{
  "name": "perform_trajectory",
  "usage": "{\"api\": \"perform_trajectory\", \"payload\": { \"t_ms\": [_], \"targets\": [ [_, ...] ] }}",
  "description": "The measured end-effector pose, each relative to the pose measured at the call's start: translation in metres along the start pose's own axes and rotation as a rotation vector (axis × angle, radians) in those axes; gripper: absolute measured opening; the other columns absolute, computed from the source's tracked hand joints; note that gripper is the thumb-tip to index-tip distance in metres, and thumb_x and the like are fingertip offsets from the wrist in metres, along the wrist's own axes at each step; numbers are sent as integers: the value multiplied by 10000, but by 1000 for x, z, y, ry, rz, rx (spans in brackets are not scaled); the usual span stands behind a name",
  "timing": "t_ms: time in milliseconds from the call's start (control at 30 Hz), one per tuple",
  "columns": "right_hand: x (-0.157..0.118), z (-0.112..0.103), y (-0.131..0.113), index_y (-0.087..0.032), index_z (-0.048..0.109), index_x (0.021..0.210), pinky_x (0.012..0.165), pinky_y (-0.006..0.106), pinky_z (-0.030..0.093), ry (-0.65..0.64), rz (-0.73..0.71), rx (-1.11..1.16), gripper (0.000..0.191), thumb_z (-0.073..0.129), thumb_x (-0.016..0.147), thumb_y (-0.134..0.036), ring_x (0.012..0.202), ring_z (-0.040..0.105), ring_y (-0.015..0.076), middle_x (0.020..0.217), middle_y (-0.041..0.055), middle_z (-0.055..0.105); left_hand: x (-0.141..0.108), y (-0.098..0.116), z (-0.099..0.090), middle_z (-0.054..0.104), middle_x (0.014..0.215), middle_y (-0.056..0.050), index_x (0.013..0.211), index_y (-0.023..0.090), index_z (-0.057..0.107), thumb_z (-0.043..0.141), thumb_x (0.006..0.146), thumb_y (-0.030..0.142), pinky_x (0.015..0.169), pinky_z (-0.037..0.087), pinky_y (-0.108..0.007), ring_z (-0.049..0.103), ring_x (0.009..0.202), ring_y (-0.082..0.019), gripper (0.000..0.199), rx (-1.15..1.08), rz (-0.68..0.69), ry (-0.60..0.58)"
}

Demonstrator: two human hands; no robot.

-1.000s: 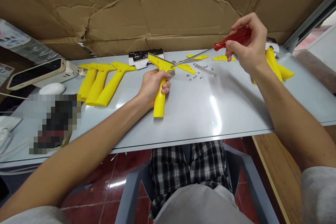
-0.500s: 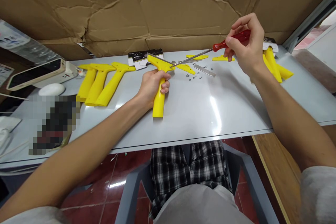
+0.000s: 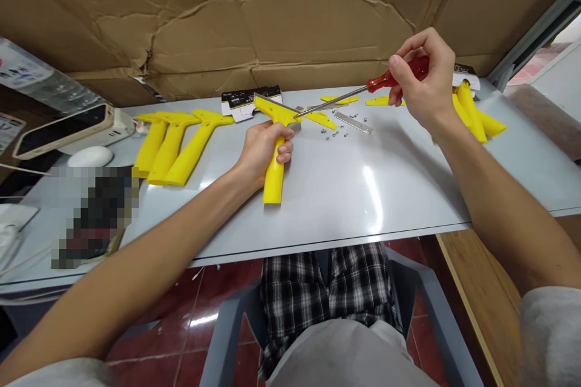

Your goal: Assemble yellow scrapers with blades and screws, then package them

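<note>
My left hand is wrapped round the handle of a yellow scraper, whose wide head points up and away from me. A red-handled screwdriver is gripped in my right hand, its long shaft slanting down to the left. The tip meets the scraper head near its right end. Just right of the head lie a loose yellow plate, a metal blade and several small screws. Two more yellow pieces, one of them a flat strip, rest farther back.
Three yellow scrapers lie at the left, beside a white mouse and a phone. More yellow handles are at the right. Black-and-white packaging sits against the cardboard behind the table.
My right hand and the screwdriver handle have shifted very slightly left and down. The tip stays at the scraper head, and my left hand keeps its hold.
</note>
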State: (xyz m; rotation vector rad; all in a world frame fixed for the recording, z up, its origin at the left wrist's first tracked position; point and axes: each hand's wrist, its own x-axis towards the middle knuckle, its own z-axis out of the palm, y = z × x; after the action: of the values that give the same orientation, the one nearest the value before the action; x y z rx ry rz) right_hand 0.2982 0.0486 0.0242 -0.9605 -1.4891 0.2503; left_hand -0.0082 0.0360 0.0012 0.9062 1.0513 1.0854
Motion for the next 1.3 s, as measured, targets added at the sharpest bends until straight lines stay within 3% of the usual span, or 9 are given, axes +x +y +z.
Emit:
{"api": "perform_trajectory", "payload": {
  "t_ms": [167,333,533,733,1000,1200,1300],
  "targets": [
    [1,-3,-5,-356,581,943,353,373,441,-18,48,77,512,994,687,-517,591,695,194,999,-38,683,0,0,0,590,762,-1,780,178,542,686,653,68,354,279,-141,422,468,-27,222,-3,5,5],
    [1,-2,-7,-316,558,915,368,361,435,-60,31,103,482,969,767,-519,507,684,175,888,-48,672,1,-1,0,590,751,1,786,180,542,689,648,79,356,273,-141,409,464,-22,226,-17,-7,10],
    [1,2,-8,-291,550,835,346,332,387,27,30,75,561,964,748,-661,458,668,185,725,-45,647,-1,1,2,573,723,5,761,163,564,684,644,86,348,275,-147,413,458,-25,185,-4,2,10],
    [2,3,-2,-304,578,835,319,345,345,65,-33,37,586,856,780,-818,433,631,182,707,-26,621,0,0,2,583,745,0,784,190,530,704,659,70,351,276,-154,420,447,-35,244,-32,-15,7],
    [1,2,0,-348,618,910,347,356,364,60,-34,80,420,865,832,-678,484,632,182,843,-9,638,-2,2,3,583,757,-4,769,177,546,673,672,35,342,282,-147,411,454,-24,213,-23,-22,11],
    [2,2,-3,-311,550,786,340,392,373,46,36,45,512,882,800,-699,442,629,218,651,-28,562,-1,2,3,561,721,1,763,189,533,690,675,51,342,286,-146,403,458,-36,227,-36,-18,6],
    [0,-3,-12,-334,577,803,360,421,378,-10,41,-15,446,859,824,-680,461,644,236,694,-15,631,-1,2,3,570,715,-1,769,191,528,691,668,46,345,283,-144,395,459,-36,240,-48,-26,17]
  ]
}}
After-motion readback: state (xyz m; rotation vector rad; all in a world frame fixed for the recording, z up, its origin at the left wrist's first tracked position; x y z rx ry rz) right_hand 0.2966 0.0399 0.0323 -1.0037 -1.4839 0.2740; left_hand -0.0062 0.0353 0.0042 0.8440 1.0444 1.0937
